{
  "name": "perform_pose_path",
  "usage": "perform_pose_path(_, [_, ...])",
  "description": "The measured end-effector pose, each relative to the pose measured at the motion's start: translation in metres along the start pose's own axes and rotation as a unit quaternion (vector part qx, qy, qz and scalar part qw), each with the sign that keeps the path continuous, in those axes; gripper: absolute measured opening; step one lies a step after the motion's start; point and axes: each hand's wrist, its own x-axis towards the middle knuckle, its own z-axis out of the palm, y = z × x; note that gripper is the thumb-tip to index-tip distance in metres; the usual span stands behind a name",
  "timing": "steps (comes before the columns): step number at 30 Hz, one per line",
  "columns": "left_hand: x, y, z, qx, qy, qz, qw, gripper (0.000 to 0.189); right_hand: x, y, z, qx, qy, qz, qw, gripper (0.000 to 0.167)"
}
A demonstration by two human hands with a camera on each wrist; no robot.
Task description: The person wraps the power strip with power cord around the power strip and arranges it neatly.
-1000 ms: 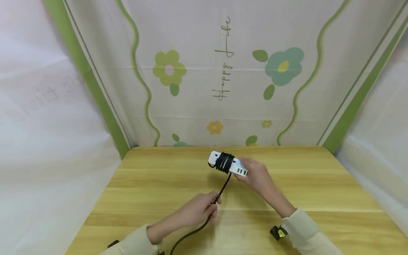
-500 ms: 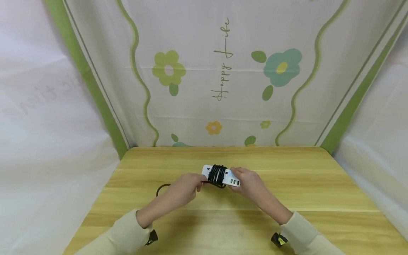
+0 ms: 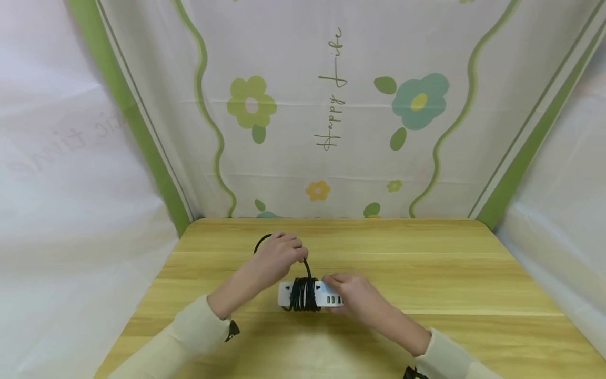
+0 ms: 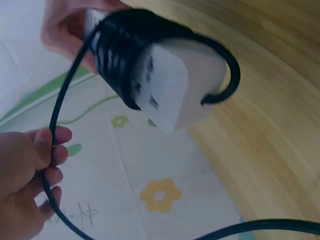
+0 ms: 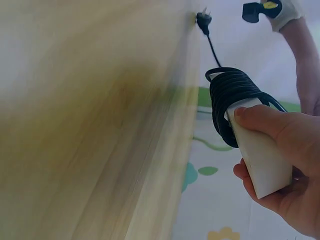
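Head view, power strip: A white, oblong plastic power strip [image 3: 324,296] is held above the middle of the worktop [image 3: 426,273], a surface of pale yellow wood grain. Three rectangular ports [image 3: 333,299] show near its right end.
Head view, cable: A round black cable [image 3: 301,296] is wound side by side in several turns about the strip's middle; one length rises from the coil to the left hand.
Head view, right hand: The right hand [image 3: 360,297] grips the right end of the strip.
Head view, left hand: The left hand [image 3: 279,255] pinches the cable above and left of the coil; a further loop shows behind the hand.
Head view, backdrop: A white fabric sheet [image 3: 360,163] printed with flowers and the words "Happy Life" hangs behind the worktop.
Left wrist view, cable: The cable leaves the strip's end face, bends back to the coil, then runs down between the thumb and fingers of the left hand.
Right wrist view, grip: The right thumb presses one broad face of the strip, fingers on the opposite side.
Right wrist view, plug: A black plug [image 5: 204,21] with metal pins shows beyond the coil; contact with the worktop cannot be told.
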Motion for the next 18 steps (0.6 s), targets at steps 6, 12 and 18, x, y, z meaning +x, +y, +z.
perform_pose_path(6, [0.003,-0.011,0.015,-0.058,0.008,0.039,0.9975,0.004,-0.004,-0.015,-0.013,0.041,-0.032,-0.016,0.9985,0.055])
perform_pose_path(12, [0.004,-0.018,0.037,-0.142,-0.009,0.071,0.9873,0.013,-0.007,-0.020,-0.025,0.103,-0.013,-0.041,0.9937,0.054])
perform_pose_path(18, [-0.001,-0.017,0.061,-0.318,-0.019,0.055,0.9464,0.014,-0.010,-0.012,-0.033,0.171,0.026,-0.044,0.9839,0.055])
